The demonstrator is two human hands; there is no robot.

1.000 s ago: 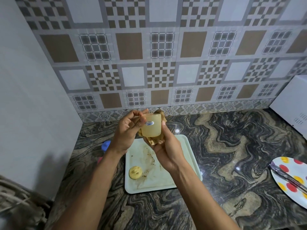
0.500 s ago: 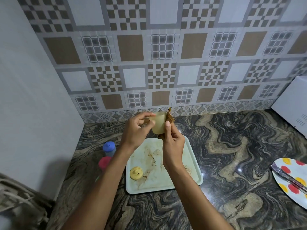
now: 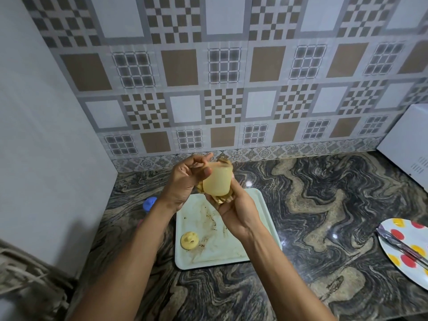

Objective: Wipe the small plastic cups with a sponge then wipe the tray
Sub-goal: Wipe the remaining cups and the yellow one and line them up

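Cup (image 3: 217,181), small, yellowish and see-through plastic, is held up in the air above the far end of the tray (image 3: 266,218). It sits almost straight up and down, tipped a little, and which end is its mouth is hard to tell. The left hand (image 3: 185,179) pinches its upper left edge with fingertips and thumb closed on it. The right hand (image 3: 234,205) is wrapped under and behind the cup, pressing a brown sponge (image 3: 221,198) against it. Most of the sponge is hidden; only bits peek out at the bottom and behind the top.

The tray is pale and lies flat on the dark swirly stone surface (image 3: 324,216), with brown smears on it. The right arm covers part of it. A second small yellow cup (image 3: 189,240) rests near its front left corner.

A blue cap (image 3: 149,203) peeks out beside the left wrist. Far right, a spotted plate (image 3: 414,249) with metal tongs (image 3: 400,245) is cut off by the edge. A white appliance (image 3: 410,144) stands by the tiled wall (image 3: 222,77).
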